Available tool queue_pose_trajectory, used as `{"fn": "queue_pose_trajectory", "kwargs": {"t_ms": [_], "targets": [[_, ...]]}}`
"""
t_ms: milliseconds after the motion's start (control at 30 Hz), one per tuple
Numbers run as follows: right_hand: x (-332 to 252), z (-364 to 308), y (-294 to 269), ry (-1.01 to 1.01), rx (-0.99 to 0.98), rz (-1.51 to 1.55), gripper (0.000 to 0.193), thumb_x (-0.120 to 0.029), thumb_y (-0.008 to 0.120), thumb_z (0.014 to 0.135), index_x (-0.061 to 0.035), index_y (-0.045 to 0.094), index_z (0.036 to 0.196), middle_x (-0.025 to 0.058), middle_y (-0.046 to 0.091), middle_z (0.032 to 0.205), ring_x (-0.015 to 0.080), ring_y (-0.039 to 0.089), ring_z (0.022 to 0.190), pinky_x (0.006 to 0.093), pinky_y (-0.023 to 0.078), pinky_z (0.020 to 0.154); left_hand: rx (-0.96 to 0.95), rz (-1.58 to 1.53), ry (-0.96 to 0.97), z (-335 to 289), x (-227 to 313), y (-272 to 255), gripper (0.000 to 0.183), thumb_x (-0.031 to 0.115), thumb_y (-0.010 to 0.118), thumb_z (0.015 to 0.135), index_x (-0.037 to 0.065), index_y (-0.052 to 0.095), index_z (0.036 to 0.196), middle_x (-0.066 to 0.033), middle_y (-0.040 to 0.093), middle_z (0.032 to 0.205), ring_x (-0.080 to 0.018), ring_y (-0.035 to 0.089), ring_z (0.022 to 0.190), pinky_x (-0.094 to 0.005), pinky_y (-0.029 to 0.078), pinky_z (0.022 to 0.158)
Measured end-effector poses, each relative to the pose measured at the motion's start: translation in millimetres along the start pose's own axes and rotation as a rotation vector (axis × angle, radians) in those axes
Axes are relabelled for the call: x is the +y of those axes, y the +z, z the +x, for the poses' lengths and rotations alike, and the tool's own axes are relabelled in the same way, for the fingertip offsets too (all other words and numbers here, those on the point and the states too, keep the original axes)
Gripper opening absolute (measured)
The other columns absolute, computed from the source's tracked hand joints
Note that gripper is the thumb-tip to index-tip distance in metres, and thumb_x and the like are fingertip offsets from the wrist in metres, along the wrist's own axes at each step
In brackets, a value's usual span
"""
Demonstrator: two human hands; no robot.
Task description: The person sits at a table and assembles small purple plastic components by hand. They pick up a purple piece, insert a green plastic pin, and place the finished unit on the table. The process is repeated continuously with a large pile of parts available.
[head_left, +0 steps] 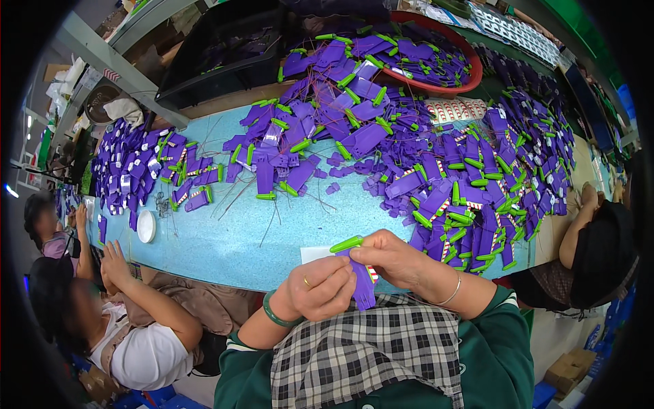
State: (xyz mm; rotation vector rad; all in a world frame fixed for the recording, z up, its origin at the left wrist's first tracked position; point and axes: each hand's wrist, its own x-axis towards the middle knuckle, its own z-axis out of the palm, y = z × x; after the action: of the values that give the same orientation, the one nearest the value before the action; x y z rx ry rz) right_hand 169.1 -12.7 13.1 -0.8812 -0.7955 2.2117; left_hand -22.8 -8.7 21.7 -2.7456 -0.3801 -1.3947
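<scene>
A flat purple plastic piece with a bright green end bar and a red-and-white striped edge is held up between my hands, just in front of the table's near edge. My left hand is closed, thumb and fingertips pinched against the piece's left side. Closed from the other side, my right hand grips it near the top by the green bar. What exactly lies between the fingertips is hidden. Behind my hands, a white sheet lies on the blue tabletop.
A large heap of similar purple-and-green pieces covers the right and back. Another purple pile sits left, near a white dish and thin wires. Behind stand a red basin and black crate. People sit either side.
</scene>
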Motion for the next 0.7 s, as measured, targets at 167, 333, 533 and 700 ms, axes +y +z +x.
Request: {"fn": "queue_pose_trajectory", "kwargs": {"t_ms": [167, 333, 533, 700], "targets": [[2.6, -26.8, -9.3, 0.094, -0.16, -0.204, 0.029, -0.026, 0.059, 0.092, -0.0026, 0.066, 0.076, 0.0016, 0.062, 0.068, 0.0081, 0.054, 0.061, 0.0243, 0.042, 0.061, -0.04, 0.036, -0.041, 5.0, -3.3, -1.2, 0.014, 0.003, 0.066, 0.065, 0.0, 0.062, 0.079, -0.0111, 0.061, 0.088, -0.0266, 0.064, 0.083, -0.0297, 0.057, 0.068], [-9.5, -38.7, -27.0, -0.34, -0.059, -0.483, 0.022, -0.02, 0.055, 0.094, 0.0006, 0.062, 0.088, 0.0072, 0.063, 0.088, 0.0147, 0.058, 0.081, 0.0297, 0.046, 0.071, 0.006, -0.102, -0.258, -2.7, -7.3, 14.0, 0.018, -0.003, 0.069, 0.068, 0.0, 0.062, 0.084, -0.0113, 0.063, 0.09, -0.0278, 0.065, 0.08, -0.0335, 0.056, 0.065], [2.1, -33.1, -39.7, -0.817, 0.403, -1.058, 0.02, 0.001, 0.059, 0.085, 0.0003, 0.054, 0.104, 0.0087, 0.059, 0.098, 0.0163, 0.06, 0.086, 0.0318, 0.053, 0.072, -0.091, -0.523, -0.687, 34.6, -16.9, 49.6, 0.013, -0.003, 0.068, 0.075, -0.001, 0.061, 0.086, -0.0111, 0.061, 0.081, -0.0236, 0.062, 0.071, -0.0303, 0.05, 0.061], [-4.5, -36.1, -49.0, -0.728, 0.523, -0.168, 0.014, 0.0, 0.048, 0.093, 0.0007, 0.049, 0.107, 0.0055, 0.057, 0.099, 0.0131, 0.06, 0.088, 0.036, 0.059, 0.08, -0.195, -0.3, -0.704, 55.6, -69.3, 94.0, 0.013, 0.007, 0.069, 0.078, 0.0, 0.061, 0.085, -0.0112, 0.058, 0.077, -0.0255, 0.058, 0.066, -0.0343, 0.047, 0.06]]}}
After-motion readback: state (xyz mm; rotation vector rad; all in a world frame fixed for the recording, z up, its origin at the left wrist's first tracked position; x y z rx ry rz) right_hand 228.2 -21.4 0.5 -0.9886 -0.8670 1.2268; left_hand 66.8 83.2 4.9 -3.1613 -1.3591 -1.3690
